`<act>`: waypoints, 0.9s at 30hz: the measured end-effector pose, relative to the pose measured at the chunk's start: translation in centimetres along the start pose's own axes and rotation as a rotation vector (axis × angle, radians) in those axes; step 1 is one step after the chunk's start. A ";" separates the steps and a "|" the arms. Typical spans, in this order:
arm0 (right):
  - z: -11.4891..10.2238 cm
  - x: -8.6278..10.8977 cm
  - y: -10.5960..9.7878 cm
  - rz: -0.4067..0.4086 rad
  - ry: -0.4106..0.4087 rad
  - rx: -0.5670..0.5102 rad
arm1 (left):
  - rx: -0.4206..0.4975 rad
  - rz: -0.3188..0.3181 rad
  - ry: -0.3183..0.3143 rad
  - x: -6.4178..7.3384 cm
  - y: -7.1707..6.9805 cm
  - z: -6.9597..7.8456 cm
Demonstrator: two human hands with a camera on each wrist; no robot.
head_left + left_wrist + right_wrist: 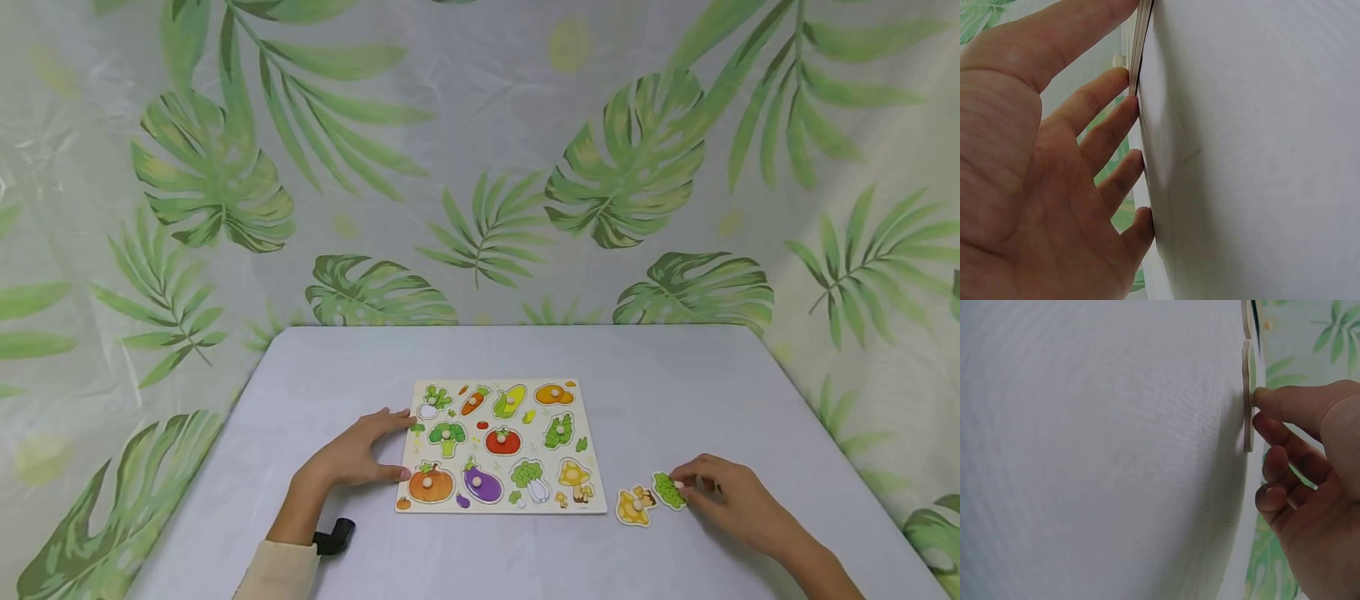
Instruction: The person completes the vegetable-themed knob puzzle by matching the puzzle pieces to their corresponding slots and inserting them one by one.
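A wooden vegetable puzzle board [498, 507] lies flat on the table. My left hand [352, 454] is at its left edge, thumb and fingertips touching the side; in the left wrist view the fingers of that hand [1054, 181] are spread and nearly straight. To the board's right, my right hand [742, 504] pinches a leafy green vegetable puzzle piece [666, 490] by its knob. The right wrist view shows this piece [1248, 419] edge-on, close to the tabletop. Beside it lies a yellow mushroom puzzle piece [632, 512], its knob facing up.
On the board are knobbed pieces such as a tomato [502, 446], an eggplant [483, 489] and a pumpkin [435, 490]. The bok choy picture [537, 487] and mushroom picture [574, 475] there show no knobs. A leaf-patterned curtain [495, 125] surrounds the white table [337, 367].
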State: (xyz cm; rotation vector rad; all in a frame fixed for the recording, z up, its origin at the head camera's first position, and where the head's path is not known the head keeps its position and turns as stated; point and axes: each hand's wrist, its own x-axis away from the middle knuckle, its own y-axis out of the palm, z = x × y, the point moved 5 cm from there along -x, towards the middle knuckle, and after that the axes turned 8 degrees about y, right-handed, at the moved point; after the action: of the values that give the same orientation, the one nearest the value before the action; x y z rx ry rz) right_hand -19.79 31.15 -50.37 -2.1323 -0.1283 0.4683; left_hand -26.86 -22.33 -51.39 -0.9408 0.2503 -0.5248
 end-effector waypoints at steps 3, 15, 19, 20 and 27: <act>0.1 0.0 0.1 -0.007 -0.002 -0.005 | 0.009 0.001 -0.001 0.0 0.0 0.0; 0.3 0.1 0.2 -0.023 0.019 -0.020 | 0.009 0.000 0.007 0.1 0.0 0.0; 0.3 0.2 0.2 -0.024 0.062 -0.010 | 0.012 0.000 0.009 0.1 0.0 0.0; 0.3 0.2 0.2 -0.018 0.069 -0.003 | 0.013 -0.001 0.010 0.1 0.0 0.0; 0.2 0.0 -0.3 0.018 0.079 0.031 | 0.012 -0.005 0.009 0.0 0.0 0.0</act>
State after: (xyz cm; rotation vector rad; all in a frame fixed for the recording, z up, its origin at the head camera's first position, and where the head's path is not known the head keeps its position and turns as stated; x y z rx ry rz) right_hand -19.83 31.51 -50.28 -2.1200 -0.0575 0.3938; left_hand -26.83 -22.38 -51.41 -0.9282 0.2527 -0.5348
